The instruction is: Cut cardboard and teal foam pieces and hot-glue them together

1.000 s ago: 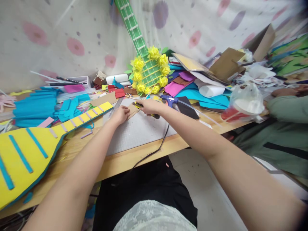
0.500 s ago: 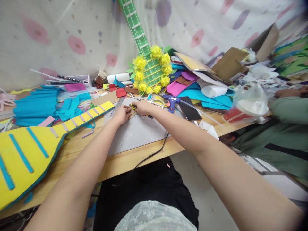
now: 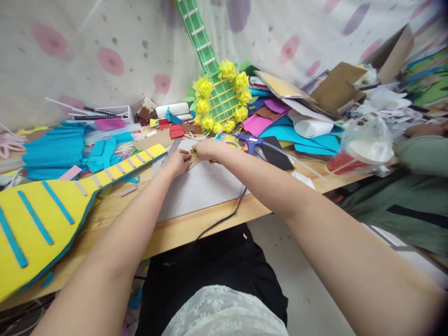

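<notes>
My right hand (image 3: 205, 150) is closed around a yellow-and-black utility knife (image 3: 193, 151), most of it hidden by the fingers. Close beside it, my left hand (image 3: 179, 161) has its fingers bent together, pressing on a small piece of brown cardboard (image 3: 193, 161). Both hands are over the far part of a grey cutting mat (image 3: 196, 193). A metal ruler (image 3: 174, 145) lies at the mat's far left edge. Left of my arm rests a yellow guitar-shaped cutout (image 3: 42, 210) with blue and lilac strips.
A green guitar model (image 3: 224, 100) with yellow flowers leans at the back. Right of my hands lie a blue glue gun (image 3: 250, 143) and a black phone (image 3: 276, 154). A bagged red-and-white cup (image 3: 353, 158) stands farther right, near another person's sleeve (image 3: 420, 156). A black cable (image 3: 224, 220) crosses the table edge.
My right hand has turned slightly over the knife, so less of it shows. The left hand stays near the same spot. The whole view has shifted a little.
</notes>
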Demonstrator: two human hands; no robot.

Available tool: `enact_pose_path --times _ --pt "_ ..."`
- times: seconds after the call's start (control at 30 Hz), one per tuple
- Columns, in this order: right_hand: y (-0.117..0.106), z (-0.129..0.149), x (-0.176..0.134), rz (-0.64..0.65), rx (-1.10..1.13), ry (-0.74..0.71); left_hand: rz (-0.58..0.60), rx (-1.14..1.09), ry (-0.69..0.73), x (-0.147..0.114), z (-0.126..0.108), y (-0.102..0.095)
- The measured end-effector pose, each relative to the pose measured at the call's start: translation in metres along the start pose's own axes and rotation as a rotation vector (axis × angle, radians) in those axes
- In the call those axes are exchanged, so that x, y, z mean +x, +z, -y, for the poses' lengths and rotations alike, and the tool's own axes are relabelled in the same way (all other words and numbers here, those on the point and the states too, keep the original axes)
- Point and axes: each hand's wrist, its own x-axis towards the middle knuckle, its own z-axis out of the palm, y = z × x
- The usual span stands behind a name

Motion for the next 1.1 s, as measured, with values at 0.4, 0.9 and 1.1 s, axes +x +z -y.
enact_pose_path --times 0.4,0.9,1.1 --pt "0.02 -0.016 -0.012 -0.038 0.029 0.011 -0.038 -0.022 -0.019 0.004 0.005 0.006" --pt "0.032 -0.027 -0.03 -0.011 0.065 0.005 -0.042 -0.04 -0.02 0.005 0.006 0.006" --pt "0.035 -0.048 -0.035 0.007 0.318 -0.007 -0.06 -0.026 -0.005 -0.002 0.0 0.004"
